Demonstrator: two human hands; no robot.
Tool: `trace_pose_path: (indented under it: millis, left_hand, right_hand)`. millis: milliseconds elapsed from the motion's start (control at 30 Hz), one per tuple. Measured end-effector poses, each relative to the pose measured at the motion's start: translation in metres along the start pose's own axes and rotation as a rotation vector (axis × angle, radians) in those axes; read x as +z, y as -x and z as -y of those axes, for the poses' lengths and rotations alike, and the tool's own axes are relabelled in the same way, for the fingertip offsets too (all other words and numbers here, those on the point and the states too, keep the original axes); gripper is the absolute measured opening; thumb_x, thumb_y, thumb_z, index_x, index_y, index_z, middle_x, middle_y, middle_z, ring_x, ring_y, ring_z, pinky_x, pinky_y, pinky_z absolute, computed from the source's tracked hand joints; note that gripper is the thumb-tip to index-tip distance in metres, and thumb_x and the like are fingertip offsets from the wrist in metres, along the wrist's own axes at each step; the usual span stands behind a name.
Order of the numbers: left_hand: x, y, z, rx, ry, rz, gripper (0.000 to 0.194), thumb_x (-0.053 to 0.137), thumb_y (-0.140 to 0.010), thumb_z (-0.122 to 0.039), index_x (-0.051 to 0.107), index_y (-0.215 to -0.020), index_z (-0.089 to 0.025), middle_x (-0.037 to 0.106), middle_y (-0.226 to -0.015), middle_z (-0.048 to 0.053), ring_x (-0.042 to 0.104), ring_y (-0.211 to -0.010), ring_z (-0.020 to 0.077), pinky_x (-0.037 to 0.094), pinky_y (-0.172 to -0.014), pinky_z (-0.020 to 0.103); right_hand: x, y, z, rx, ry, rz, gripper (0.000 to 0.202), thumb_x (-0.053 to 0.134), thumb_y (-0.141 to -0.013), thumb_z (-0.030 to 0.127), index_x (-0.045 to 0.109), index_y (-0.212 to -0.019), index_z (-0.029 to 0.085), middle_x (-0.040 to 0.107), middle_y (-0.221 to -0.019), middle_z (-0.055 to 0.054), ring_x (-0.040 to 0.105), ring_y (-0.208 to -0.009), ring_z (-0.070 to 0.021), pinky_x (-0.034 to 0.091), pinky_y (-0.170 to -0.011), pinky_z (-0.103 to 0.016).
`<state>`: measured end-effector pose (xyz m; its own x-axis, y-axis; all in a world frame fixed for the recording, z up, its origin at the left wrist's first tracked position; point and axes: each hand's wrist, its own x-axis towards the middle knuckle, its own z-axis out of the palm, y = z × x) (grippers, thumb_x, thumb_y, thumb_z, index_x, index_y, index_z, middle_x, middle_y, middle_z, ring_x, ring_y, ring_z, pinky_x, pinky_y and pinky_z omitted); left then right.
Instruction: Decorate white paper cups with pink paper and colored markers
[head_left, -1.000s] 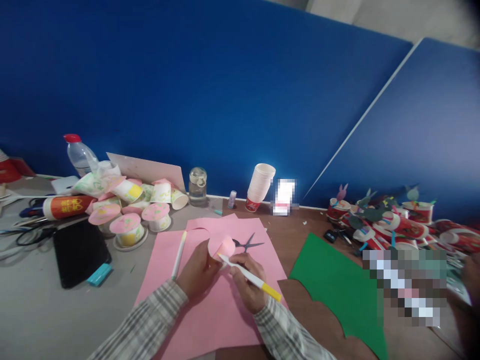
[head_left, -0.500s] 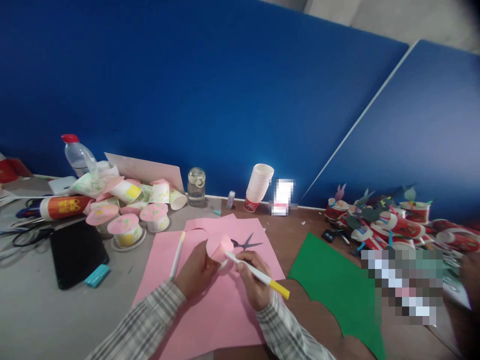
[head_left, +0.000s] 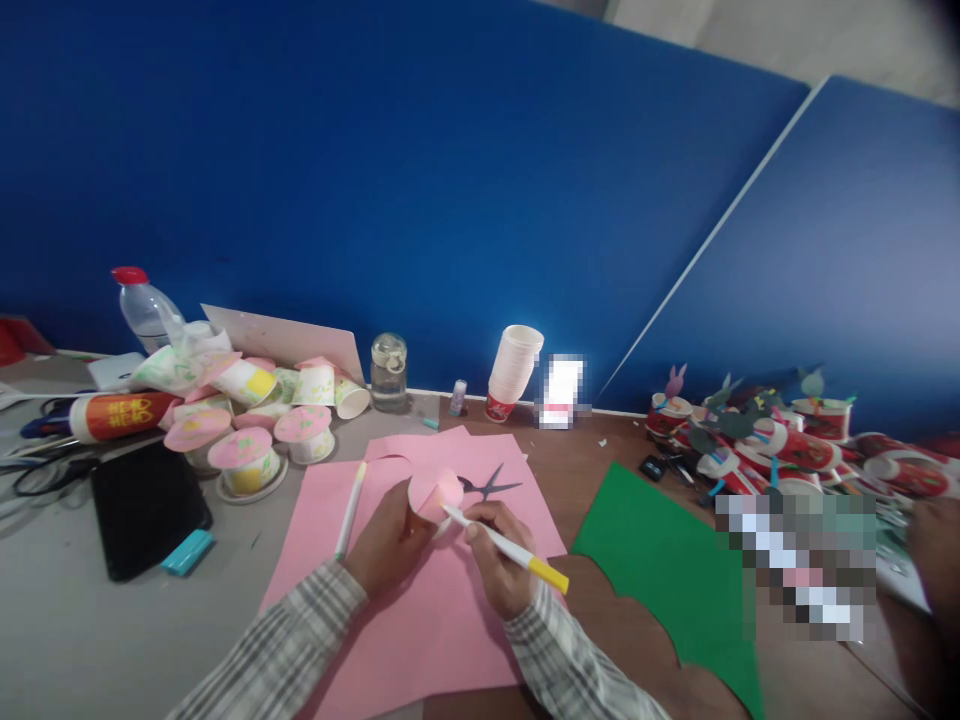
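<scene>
Your left hand (head_left: 390, 545) grips a small pink-topped paper cup (head_left: 433, 495), tipped so its round pink top faces your right hand. Your right hand (head_left: 499, 560) pinches a white marker with a yellow end (head_left: 504, 548). The marker's tip touches the pink top. Its long body slants away from the cup, down and to the right, with the yellow end farthest from the cup. So the cup sits just left of the marker tip, and both hands are right at it.

Under the cup lies a big pink paper sheet (head_left: 427, 620). Just behind the cup on that sheet are dark scissors (head_left: 491, 486). Left of the cup lies another white pen (head_left: 349, 510), pointing away from you. Right of the cup, well apart, is a green paper sheet (head_left: 660, 570). Far left of the cup sits a bunch of pink-topped cups (head_left: 247, 440).
</scene>
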<state>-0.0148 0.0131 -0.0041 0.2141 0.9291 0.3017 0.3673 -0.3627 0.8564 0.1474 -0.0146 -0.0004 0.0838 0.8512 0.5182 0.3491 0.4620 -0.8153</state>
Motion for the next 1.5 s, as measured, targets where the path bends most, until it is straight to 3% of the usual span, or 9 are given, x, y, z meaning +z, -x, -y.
trace_pose_path:
  millis: [233, 400, 633, 933, 1500]
  left_hand:
    - [0.0, 0.0, -0.001, -0.013, 0.0, -0.006, 0.038, 0.054, -0.064, -0.016, 0.053, -0.102, -0.024, 0.062, -0.099, 0.002, 0.056, -0.092, 0.0211, 0.049, -0.081, 0.034]
    - [0.0, 0.0, 0.001, -0.002, -0.031, -0.017, 0.045, 0.055, -0.063, -0.014, 0.05, -0.106, -0.027, 0.06, -0.106, 0.001, 0.054, -0.098, 0.0211, 0.047, -0.084, 0.034]
    - [0.001, 0.002, 0.007, -0.019, -0.01, -0.031, 0.036, 0.056, -0.063, -0.016, 0.053, -0.098, -0.025, 0.063, -0.093, 0.0, 0.058, -0.085, 0.0186, 0.05, -0.075, 0.029]
    - [0.0, 0.001, 0.006, -0.012, -0.047, -0.027, 0.041, 0.056, -0.062, -0.015, 0.052, -0.102, -0.023, 0.062, -0.098, 0.001, 0.056, -0.09, 0.0209, 0.049, -0.078, 0.032]
    - [0.001, 0.002, 0.011, -0.008, -0.068, -0.03, 0.037, 0.057, -0.065, -0.02, 0.052, -0.101, -0.025, 0.061, -0.098, 0.0, 0.055, -0.089, 0.0197, 0.049, -0.077, 0.031]
  right_hand:
    - [-0.002, -0.001, -0.001, 0.041, 0.03, -0.044, 0.017, 0.051, -0.071, 0.026, 0.066, -0.068, 0.018, 0.062, -0.059, 0.001, 0.056, -0.047, -0.0133, 0.045, -0.044, -0.021]
    - [0.0, 0.001, 0.0, -0.042, 0.036, -0.01, 0.015, 0.052, -0.072, 0.025, 0.065, -0.068, 0.02, 0.06, -0.057, 0.002, 0.056, -0.051, -0.0145, 0.046, -0.048, -0.023]
    - [0.004, 0.004, 0.003, -0.116, -0.006, 0.04, 0.013, 0.055, -0.075, 0.026, 0.067, -0.075, 0.021, 0.063, -0.062, 0.001, 0.058, -0.054, -0.0154, 0.047, -0.049, -0.023]
    - [-0.003, 0.0, 0.0, 0.059, 0.004, -0.078, 0.017, 0.05, -0.071, 0.026, 0.065, -0.066, 0.018, 0.06, -0.057, 0.002, 0.055, -0.044, -0.0125, 0.044, -0.041, -0.02]
    - [0.002, 0.004, 0.003, -0.055, -0.055, 0.021, 0.016, 0.054, -0.074, 0.026, 0.067, -0.071, 0.018, 0.06, -0.058, 0.002, 0.055, -0.049, -0.0127, 0.045, -0.045, -0.021]
